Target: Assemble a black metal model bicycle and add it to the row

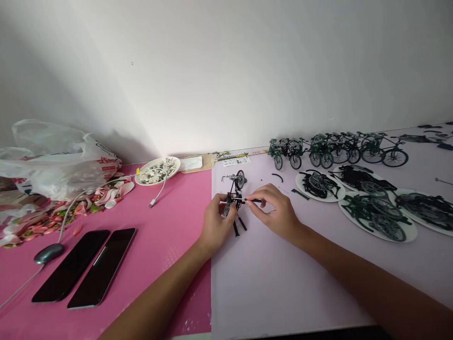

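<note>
A small black model bicycle with a grey wheel and silver handlebars lies on the pale sheet, pointing away from me. My left hand is closed on its rear part, thumb and fingers pinching the frame near the rack. From the right, my right hand pinches a thin dark part between thumb and index finger, its tip at the bicycle's frame. The part is too small to name. Just below the bicycle, dark plastic strips lie on the sheet. A curved black piece rests farther back.
Finished-looking model bicycles stand along the wall at right. In front of them, white plates hold dark bicycle parts. On the pink left side are two phones, a grey mouse-like device, a cable, a plate of light pieces and a plastic bag.
</note>
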### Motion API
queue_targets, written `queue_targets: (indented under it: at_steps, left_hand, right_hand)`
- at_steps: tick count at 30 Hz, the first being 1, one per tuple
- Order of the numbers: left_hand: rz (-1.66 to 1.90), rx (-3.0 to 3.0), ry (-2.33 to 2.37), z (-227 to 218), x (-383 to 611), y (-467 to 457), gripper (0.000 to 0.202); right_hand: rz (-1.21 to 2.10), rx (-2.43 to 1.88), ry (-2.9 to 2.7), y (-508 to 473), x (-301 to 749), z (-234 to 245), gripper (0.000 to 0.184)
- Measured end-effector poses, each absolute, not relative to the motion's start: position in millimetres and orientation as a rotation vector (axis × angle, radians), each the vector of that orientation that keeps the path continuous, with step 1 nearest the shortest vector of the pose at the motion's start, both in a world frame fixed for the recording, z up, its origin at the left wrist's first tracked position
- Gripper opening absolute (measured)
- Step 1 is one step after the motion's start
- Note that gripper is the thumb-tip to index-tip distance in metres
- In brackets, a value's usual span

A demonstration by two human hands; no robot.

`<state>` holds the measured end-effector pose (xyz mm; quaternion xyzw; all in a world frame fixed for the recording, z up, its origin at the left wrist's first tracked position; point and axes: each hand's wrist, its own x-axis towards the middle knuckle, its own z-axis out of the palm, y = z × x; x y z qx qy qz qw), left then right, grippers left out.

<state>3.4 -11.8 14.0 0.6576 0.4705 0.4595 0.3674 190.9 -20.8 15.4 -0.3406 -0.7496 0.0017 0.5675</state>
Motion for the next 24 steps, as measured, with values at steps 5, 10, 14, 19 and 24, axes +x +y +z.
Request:
queue_targets:
  at_steps: [5,10,14,19,24]
  left_hand:
    - [1.168,1.708,1.199,14.2,3.0,-12.9,0.019]
    - [1.188,1.69,1.192,14.4,3.6,-13.7,0.02]
    - [1.2,1.677,1.169,13.4,4.0,-13.7,0.021]
    - [1.19,1.672,1.177,15.1,3.9,-14.8,0.02]
    - [1.196,1.662,1.149,16.6,4.3,-15.6,0.02]
  right_hand:
    - [0.013,-0.8,-1.769,-20.1,191.2,14.8,0.01]
    - [0.048,-0.802,-1.759,-21.6,190.8,15.4,0.011]
    - [0.064,-0.821,-1.752,-22.0,190.3,15.6,0.01]
    - [0.044,-0.834,-1.744,-21.4,190.5,14.9,0.009]
    - [0.048,-0.822,-1.753,-21.9,190.6,16.1,0.01]
